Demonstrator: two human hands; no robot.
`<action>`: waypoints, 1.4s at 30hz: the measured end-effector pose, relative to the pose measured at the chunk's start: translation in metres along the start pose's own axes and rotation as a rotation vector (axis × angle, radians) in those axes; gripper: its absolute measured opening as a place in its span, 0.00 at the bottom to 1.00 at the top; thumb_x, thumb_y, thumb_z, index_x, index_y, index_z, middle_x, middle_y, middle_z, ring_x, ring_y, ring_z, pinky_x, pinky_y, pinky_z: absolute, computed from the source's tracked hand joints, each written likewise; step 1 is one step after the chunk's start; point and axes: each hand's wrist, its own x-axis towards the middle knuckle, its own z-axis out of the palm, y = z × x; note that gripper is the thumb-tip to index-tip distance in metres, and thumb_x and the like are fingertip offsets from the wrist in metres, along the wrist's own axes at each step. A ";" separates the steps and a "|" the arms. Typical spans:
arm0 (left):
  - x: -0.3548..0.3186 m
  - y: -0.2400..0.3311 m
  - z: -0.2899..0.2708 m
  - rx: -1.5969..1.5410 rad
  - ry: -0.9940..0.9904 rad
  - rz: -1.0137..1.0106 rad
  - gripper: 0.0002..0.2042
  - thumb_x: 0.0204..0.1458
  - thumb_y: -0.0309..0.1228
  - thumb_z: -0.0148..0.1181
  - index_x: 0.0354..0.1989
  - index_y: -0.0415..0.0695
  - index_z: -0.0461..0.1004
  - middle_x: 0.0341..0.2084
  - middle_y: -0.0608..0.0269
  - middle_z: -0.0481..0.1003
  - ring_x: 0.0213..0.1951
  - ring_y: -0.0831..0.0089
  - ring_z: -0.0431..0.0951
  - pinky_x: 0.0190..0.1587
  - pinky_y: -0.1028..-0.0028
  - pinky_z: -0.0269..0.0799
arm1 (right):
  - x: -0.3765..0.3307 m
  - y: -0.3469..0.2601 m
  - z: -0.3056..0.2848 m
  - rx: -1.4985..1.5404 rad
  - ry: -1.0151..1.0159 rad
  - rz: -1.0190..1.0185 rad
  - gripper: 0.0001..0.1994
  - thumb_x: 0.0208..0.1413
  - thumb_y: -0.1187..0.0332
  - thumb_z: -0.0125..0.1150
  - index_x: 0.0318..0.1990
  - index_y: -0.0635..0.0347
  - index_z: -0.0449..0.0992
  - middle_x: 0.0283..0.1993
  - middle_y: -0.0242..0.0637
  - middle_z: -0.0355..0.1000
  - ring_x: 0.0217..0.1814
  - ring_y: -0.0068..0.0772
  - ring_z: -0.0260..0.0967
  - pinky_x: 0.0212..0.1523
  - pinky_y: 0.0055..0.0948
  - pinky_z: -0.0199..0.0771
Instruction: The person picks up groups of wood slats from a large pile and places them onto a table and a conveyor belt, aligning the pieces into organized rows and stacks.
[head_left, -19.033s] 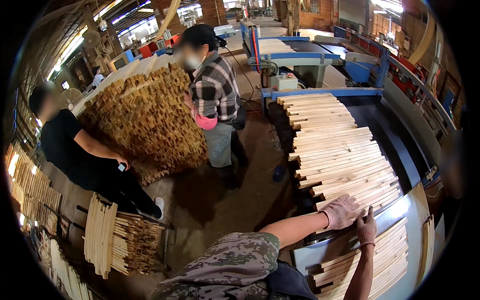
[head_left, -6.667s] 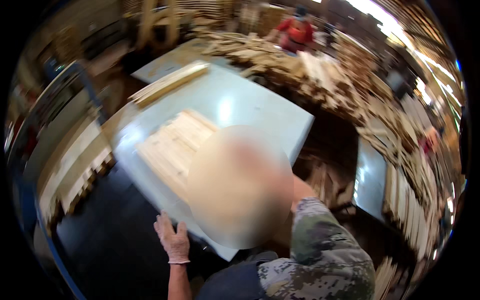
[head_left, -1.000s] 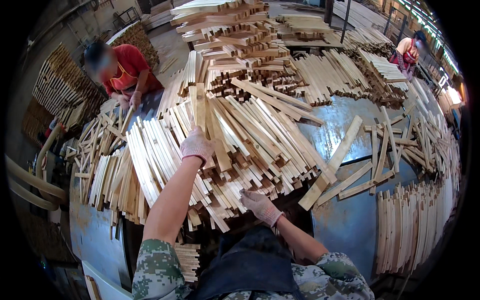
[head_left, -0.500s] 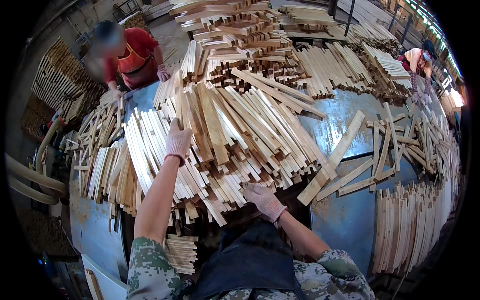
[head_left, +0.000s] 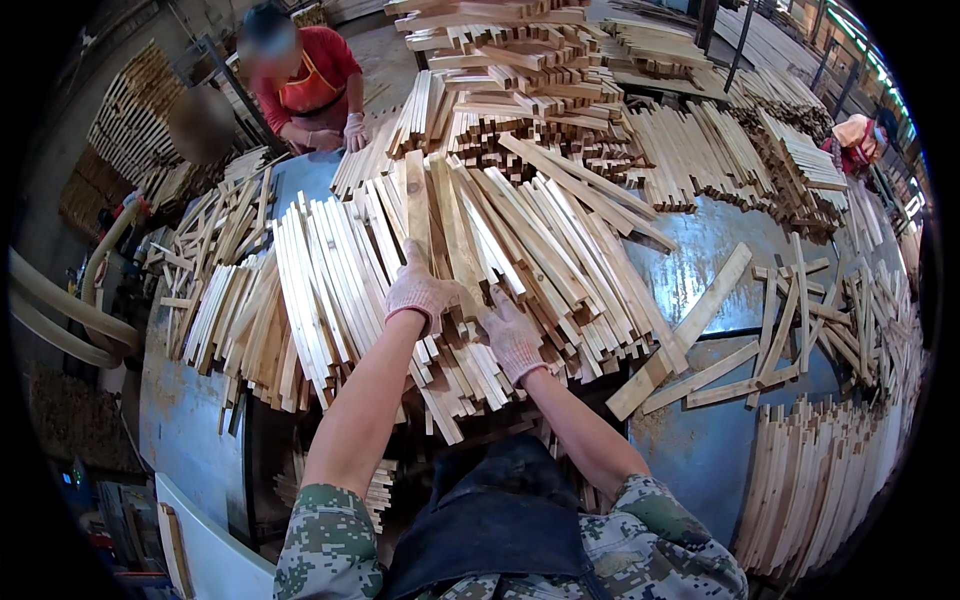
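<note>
A wide heap of pale wooden strips (head_left: 320,290) lies fanned out in front of me. My left hand (head_left: 425,298), in a pinkish work glove, is closed around the lower end of a flat wooden strip (head_left: 416,200) that lies on top of the heap. Close to its right, my right hand (head_left: 512,338), gloved alike, reaches over the near ends of the strips. Its fingers are stretched out and touch the strip ends by a broader brown strip (head_left: 456,240). Part of the left fingers is hidden behind the hand.
A tall stack of strips (head_left: 510,90) rises behind the heap. Loose strips (head_left: 775,320) lie scattered on the metal table (head_left: 690,440) at right, beside a row of strips (head_left: 810,480). One co-worker (head_left: 310,85) stands far left, another (head_left: 860,140) far right. Hoses (head_left: 70,310) curve at left.
My left hand has moved right with the strip. My right hand has come up from the heap's near edge onto the strip ends beside it. The co-worker at left has drawn both hands together.
</note>
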 end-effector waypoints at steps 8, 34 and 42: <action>0.005 -0.002 0.009 -0.056 0.019 -0.023 0.56 0.50 0.38 0.72 0.83 0.45 0.38 0.54 0.32 0.80 0.56 0.43 0.83 0.61 0.55 0.78 | -0.010 -0.062 0.012 -0.642 0.105 -0.048 0.34 0.63 0.55 0.60 0.76 0.55 0.66 0.54 0.59 0.79 0.56 0.59 0.78 0.61 0.54 0.75; -0.060 -0.134 0.113 -1.765 -0.234 -0.168 0.16 0.55 0.28 0.64 0.52 0.40 0.76 0.37 0.59 0.77 0.35 0.65 0.82 0.40 0.67 0.84 | -0.089 -0.077 -0.009 -1.015 -0.001 -0.481 0.38 0.61 0.57 0.64 0.77 0.61 0.63 0.34 0.55 0.77 0.36 0.56 0.78 0.41 0.54 0.78; -0.068 -0.109 0.105 -1.803 -0.307 -0.009 0.11 0.54 0.26 0.62 0.46 0.39 0.78 0.35 0.63 0.79 0.34 0.72 0.80 0.39 0.71 0.83 | -0.087 -0.080 -0.005 -0.950 -0.044 -0.503 0.38 0.64 0.53 0.65 0.76 0.64 0.65 0.47 0.51 0.80 0.48 0.50 0.81 0.50 0.47 0.80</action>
